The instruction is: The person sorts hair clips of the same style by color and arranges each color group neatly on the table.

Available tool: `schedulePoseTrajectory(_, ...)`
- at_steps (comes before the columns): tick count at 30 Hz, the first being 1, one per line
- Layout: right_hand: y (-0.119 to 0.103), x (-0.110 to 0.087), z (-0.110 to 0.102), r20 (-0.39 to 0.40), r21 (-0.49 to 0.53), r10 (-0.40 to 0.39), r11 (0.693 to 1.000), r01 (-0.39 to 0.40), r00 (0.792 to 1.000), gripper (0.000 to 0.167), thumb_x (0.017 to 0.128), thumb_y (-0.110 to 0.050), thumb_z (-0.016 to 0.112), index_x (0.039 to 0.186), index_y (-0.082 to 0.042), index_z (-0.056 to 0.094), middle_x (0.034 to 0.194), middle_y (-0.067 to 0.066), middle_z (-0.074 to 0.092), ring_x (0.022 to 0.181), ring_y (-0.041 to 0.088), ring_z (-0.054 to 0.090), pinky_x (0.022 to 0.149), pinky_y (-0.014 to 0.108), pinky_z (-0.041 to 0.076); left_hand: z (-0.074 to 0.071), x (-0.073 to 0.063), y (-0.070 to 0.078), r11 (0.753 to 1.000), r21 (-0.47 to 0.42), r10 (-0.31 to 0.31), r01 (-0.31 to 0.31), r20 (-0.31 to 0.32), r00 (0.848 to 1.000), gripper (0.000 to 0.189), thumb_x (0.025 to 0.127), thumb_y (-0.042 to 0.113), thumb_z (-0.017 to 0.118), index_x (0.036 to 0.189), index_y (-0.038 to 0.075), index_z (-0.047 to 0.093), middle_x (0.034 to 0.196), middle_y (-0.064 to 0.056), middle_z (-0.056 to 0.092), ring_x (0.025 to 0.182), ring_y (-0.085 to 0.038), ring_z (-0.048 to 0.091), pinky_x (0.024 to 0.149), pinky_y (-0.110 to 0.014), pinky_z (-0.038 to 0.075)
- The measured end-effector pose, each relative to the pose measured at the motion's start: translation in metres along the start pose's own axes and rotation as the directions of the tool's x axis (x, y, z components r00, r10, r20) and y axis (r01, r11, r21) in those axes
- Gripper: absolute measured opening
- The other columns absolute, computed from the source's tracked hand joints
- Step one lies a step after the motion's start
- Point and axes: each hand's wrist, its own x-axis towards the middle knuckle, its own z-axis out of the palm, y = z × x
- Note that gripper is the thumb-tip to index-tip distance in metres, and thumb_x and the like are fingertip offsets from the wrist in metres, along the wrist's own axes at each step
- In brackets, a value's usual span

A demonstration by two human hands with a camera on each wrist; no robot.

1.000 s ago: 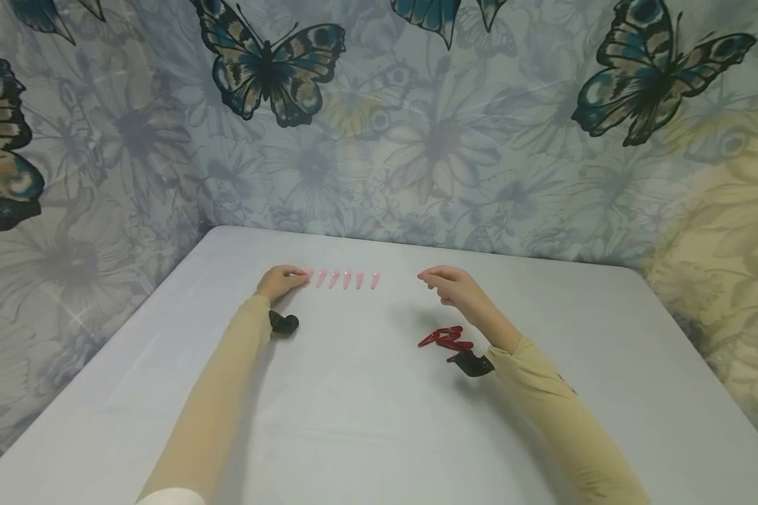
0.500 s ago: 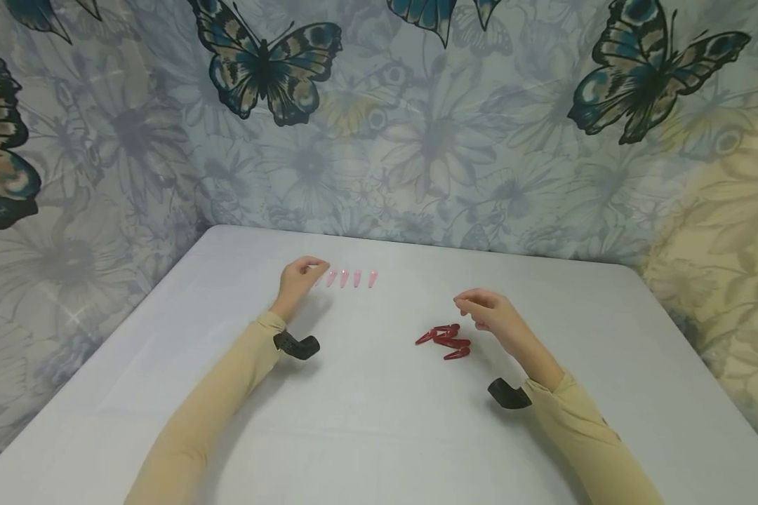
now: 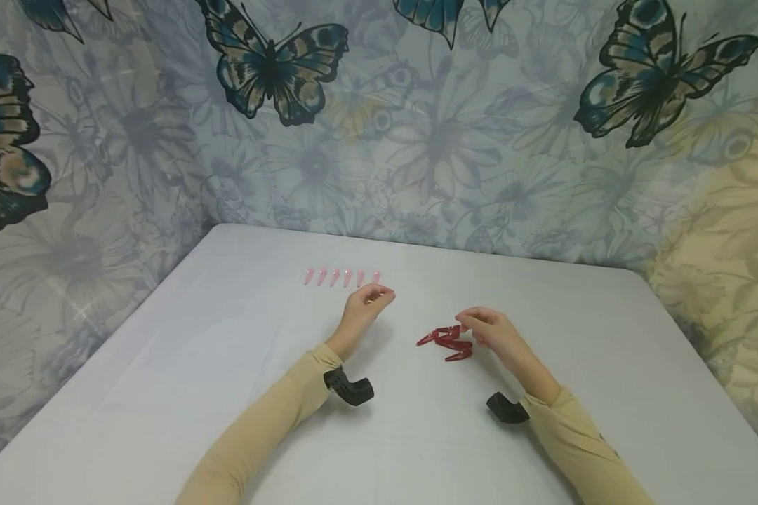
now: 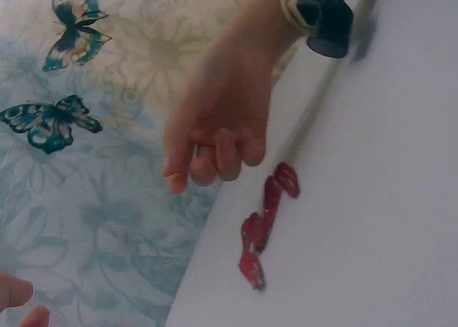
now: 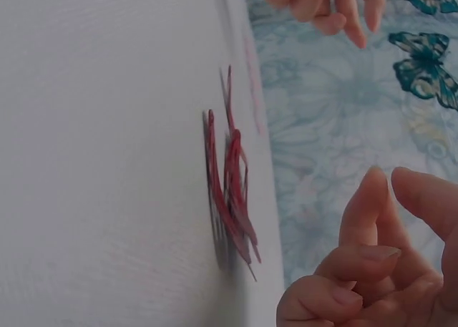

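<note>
Several pink snap hair clips (image 3: 335,278) lie side by side in a row toward the far edge of the table. My left hand (image 3: 363,308) is just in front of the row's right end, its fingers loosely bent and holding nothing. Several red snap hair clips (image 3: 453,344) lie in a loose, overlapping pile right of the middle. Over the pile's right side hovers my right hand (image 3: 495,337). In the right wrist view its thumb and index fingertips (image 5: 373,180) come close together, with a narrow gap and nothing between them.
The table (image 3: 328,449) is covered in white. A butterfly-and-flower patterned backdrop (image 3: 442,140) rises behind it and along the left side. Each wrist wears a black camera mount, such as the left one (image 3: 349,388), sticking out over the table.
My left hand has moved right along the front of the pink row, from its left end to its right end. My right hand has drawn back and down to the red clips.
</note>
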Motion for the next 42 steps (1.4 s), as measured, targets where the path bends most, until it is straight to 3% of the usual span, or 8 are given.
schedulePoseTrajectory(5, 0.006, 0.002, 0.001, -0.003, -0.010, 0.034, 0.999, -0.034, 0.999, 0.042, 0.098, -0.027, 0.058, 0.120, 0.008, 0.057, 0.077, -0.013, 0.060, 0.059, 0.005, 0.037, 0.061, 0.022, 0.037, 0.020, -0.003, -0.009, 0.991, 0.053, 0.119, -0.121, 0.035, 0.992, 0.020, 0.091, 0.014, 0.064, 0.104, -0.001, 0.068, 0.096, -0.020, 0.063, 0.064, -0.007, 0.043, 0.062, -0.020, 0.036)
schedulePoseTrajectory(13, 0.014, 0.006, 0.002, -0.054, -0.097, 0.078, 0.992, -0.083, 0.996, 0.039, 0.097, -0.026, 0.058, 0.119, 0.005, 0.061, 0.075, -0.013, 0.060, 0.058, 0.005, 0.038, 0.057, 0.021, 0.037, 0.038, -0.002, -0.032, 0.968, 0.114, 0.200, -0.222, 0.180, 0.963, 0.017, 0.091, 0.011, 0.065, 0.103, -0.002, 0.068, 0.094, -0.020, 0.065, 0.055, -0.003, 0.041, 0.051, -0.017, 0.036)
schedulePoseTrajectory(18, 0.020, 0.007, 0.004, -0.118, -0.213, -0.023, 0.977, -0.003, 0.993, 0.029, 0.096, -0.020, 0.059, 0.110, 0.005, 0.065, 0.083, -0.002, 0.067, 0.065, 0.006, 0.045, 0.059, 0.021, 0.040, 0.044, -0.001, -0.038, 0.915, 0.225, 0.287, -0.334, 0.217, 0.933, 0.015, 0.089, 0.010, 0.066, 0.100, 0.000, 0.070, 0.090, -0.014, 0.069, 0.056, -0.001, 0.040, 0.056, -0.016, 0.038)
schedulePoseTrajectory(20, 0.022, 0.007, 0.005, -0.146, -0.278, -0.084, 0.960, 0.041, 0.986, 0.025, 0.094, -0.017, 0.061, 0.105, 0.005, 0.067, 0.088, 0.005, 0.069, 0.069, 0.007, 0.048, 0.060, 0.021, 0.042, 0.047, 0.000, -0.037, 0.892, 0.280, 0.300, -0.354, 0.217, 0.929, 0.014, 0.089, 0.010, 0.067, 0.099, 0.002, 0.071, 0.089, -0.012, 0.070, 0.058, -0.001, 0.042, 0.061, -0.016, 0.039)
schedulePoseTrajectory(27, 0.025, 0.005, 0.013, -0.203, -0.442, -0.192, 0.893, 0.085, 0.960, 0.017, 0.088, -0.013, 0.069, 0.088, 0.004, 0.067, 0.075, 0.011, 0.065, 0.064, 0.011, 0.047, 0.054, 0.021, 0.038, 0.055, 0.000, -0.033, 0.836, 0.453, 0.220, -0.309, 0.240, 0.946, 0.020, 0.089, 0.020, 0.070, 0.103, 0.006, 0.072, 0.088, -0.007, 0.067, 0.077, -0.012, 0.055, 0.070, -0.021, 0.041)
schedulePoseTrajectory(34, 0.025, 0.000, 0.016, -0.229, -0.516, -0.228, 0.853, 0.081, 0.946, 0.017, 0.086, -0.013, 0.072, 0.083, 0.003, 0.066, 0.070, 0.010, 0.064, 0.065, 0.011, 0.048, 0.055, 0.019, 0.037, 0.060, -0.001, -0.033, 0.751, 0.562, 0.185, -0.346, 0.323, 0.928, 0.028, 0.087, 0.025, 0.073, 0.108, 0.006, 0.074, 0.080, -0.004, 0.059, 0.068, -0.007, 0.042, 0.060, -0.017, 0.033)
schedulePoseTrajectory(39, 0.022, 0.001, 0.023, -0.212, -0.525, -0.242, 0.845, 0.098, 0.947, 0.018, 0.085, -0.012, 0.073, 0.082, 0.005, 0.066, 0.068, 0.011, 0.065, 0.062, 0.010, 0.048, 0.053, 0.018, 0.037, 0.060, -0.001, -0.036, 0.726, 0.583, 0.190, -0.363, 0.338, 0.922, 0.024, 0.087, 0.022, 0.073, 0.106, 0.010, 0.076, 0.081, -0.003, 0.062, 0.069, -0.006, 0.045, 0.061, -0.017, 0.034)
schedulePoseTrajectory(42, 0.021, 0.001, 0.027, -0.212, -0.538, -0.231, 0.839, 0.083, 0.950, 0.019, 0.085, -0.012, 0.072, 0.082, 0.005, 0.065, 0.066, 0.011, 0.062, 0.060, 0.011, 0.047, 0.051, 0.018, 0.036, 0.059, -0.002, -0.037, 0.730, 0.576, 0.195, -0.367, 0.340, 0.920, 0.019, 0.086, 0.019, 0.073, 0.102, 0.009, 0.076, 0.082, -0.004, 0.064, 0.070, -0.009, 0.051, 0.063, -0.018, 0.037)
